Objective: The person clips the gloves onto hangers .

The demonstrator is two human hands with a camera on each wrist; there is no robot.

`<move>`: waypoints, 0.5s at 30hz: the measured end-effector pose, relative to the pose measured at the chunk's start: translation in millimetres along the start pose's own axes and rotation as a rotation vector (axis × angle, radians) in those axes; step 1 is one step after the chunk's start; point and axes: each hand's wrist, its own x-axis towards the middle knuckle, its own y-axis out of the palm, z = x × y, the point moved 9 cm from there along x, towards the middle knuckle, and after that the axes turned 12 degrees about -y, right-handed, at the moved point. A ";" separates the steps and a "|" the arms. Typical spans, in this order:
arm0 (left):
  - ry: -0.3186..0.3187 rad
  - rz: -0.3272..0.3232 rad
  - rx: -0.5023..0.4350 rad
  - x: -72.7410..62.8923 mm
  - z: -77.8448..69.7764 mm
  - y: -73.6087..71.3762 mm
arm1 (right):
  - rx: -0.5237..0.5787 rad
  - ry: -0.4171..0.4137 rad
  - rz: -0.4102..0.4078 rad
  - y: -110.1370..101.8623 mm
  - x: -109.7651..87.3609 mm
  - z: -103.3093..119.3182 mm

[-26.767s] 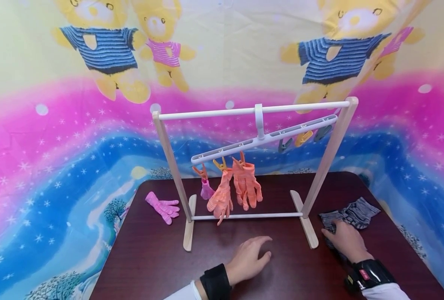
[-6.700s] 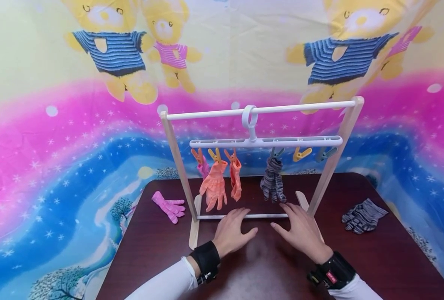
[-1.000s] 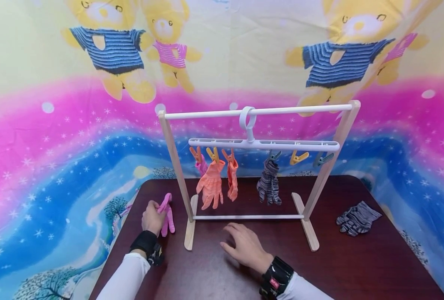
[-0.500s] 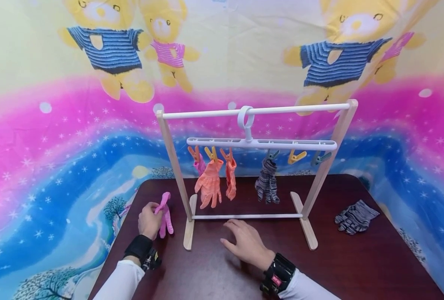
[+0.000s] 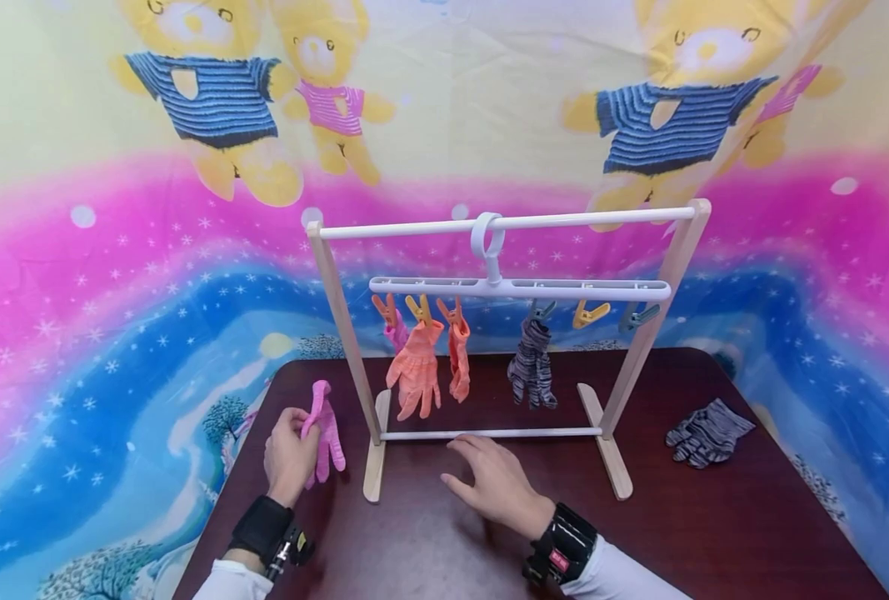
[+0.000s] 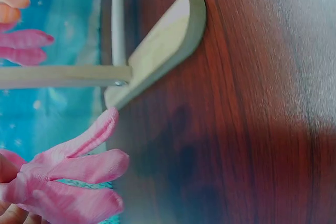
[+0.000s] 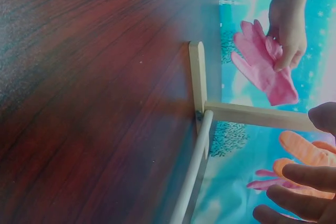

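Observation:
My left hand pinches a pink knit glove, holding it off the table left of the rack, its fingers dangling. In the left wrist view that glove spreads near the rack's foot. My right hand, fingers relaxed and holding nothing, is just in front of the rack's lower bar. From a white clip hanger hang another pink glove, partly hidden, two orange gloves and a grey striped glove. A yellow clip and a blue-grey clip hold nothing.
The wooden rack with white bars stands on the dark table. Another grey striped glove lies right of it. A printed cloth backdrop stands behind the table.
Since the earliest frame, a grey glove has gone onto a clip and the hanger hangs level. The left hand has lifted the pink glove; lately it draws slightly nearer me. The right hand stays put.

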 end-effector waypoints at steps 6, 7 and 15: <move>0.038 -0.030 -0.047 -15.0 -8.2 -13.4 | 0.019 -0.043 0.018 -2.3 2.4 10.1; 0.041 -0.036 -0.046 -16.8 -8.7 -15.1 | 0.020 -0.054 0.019 -2.8 2.8 12.6; 0.065 -0.066 -0.060 -29.4 -13.7 -25.3 | 0.026 -0.109 0.031 -7.8 7.6 31.2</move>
